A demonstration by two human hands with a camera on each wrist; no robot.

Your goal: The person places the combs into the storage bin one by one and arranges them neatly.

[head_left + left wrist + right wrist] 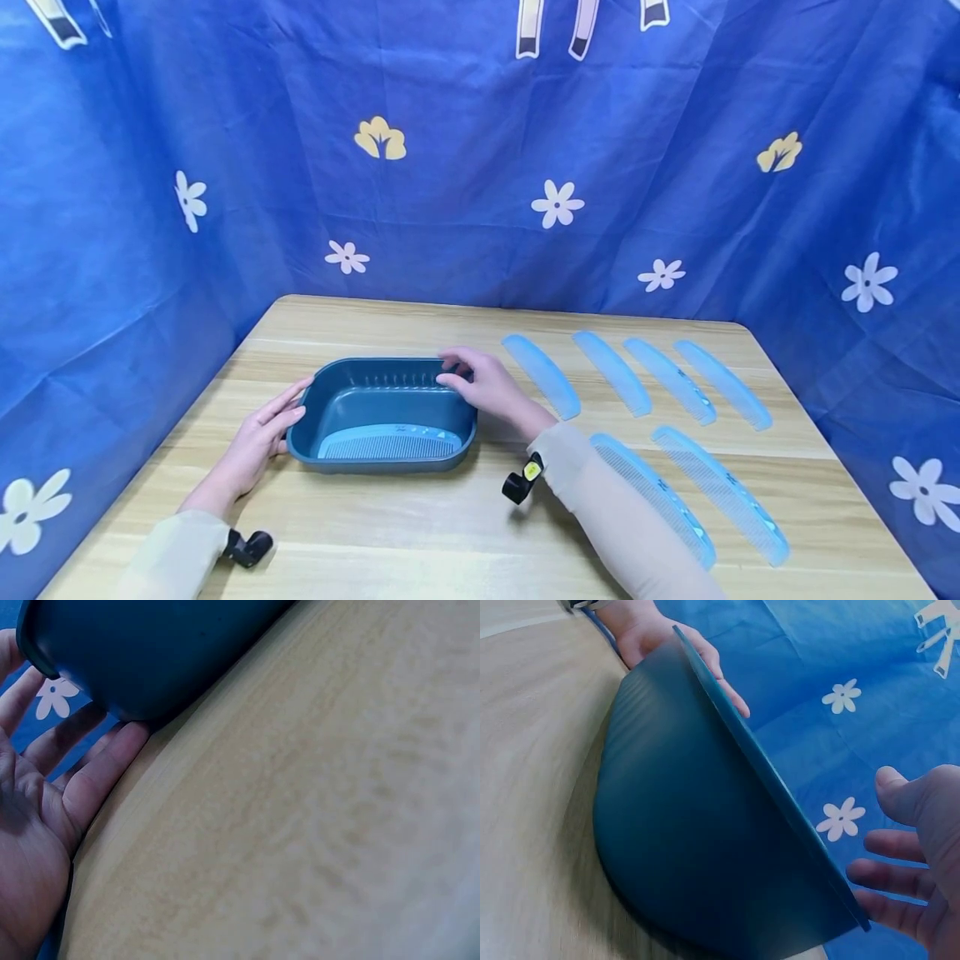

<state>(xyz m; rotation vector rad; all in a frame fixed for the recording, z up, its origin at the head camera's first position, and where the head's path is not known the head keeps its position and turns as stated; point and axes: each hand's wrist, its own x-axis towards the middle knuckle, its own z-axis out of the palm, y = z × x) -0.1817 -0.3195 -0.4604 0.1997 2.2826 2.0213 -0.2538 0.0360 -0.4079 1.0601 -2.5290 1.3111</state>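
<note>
A dark teal plastic basin stands on the table at left of centre. Inside it lies a light blue comb with small printed marks along its back. My left hand holds the basin's left end, thumb over the rim and other fingers against the outer wall. In the left wrist view, the fingers touch the basin low on its side. My right hand hovers at the basin's back right corner, fingers loosely bent and nothing in them. Its fingertips are right at the rim in the right wrist view.
Several light blue combs lie slanted in a back row on the right of the wooden table. Two more combs lie nearer, partly behind my right sleeve. A blue patterned curtain surrounds the table's back and sides.
</note>
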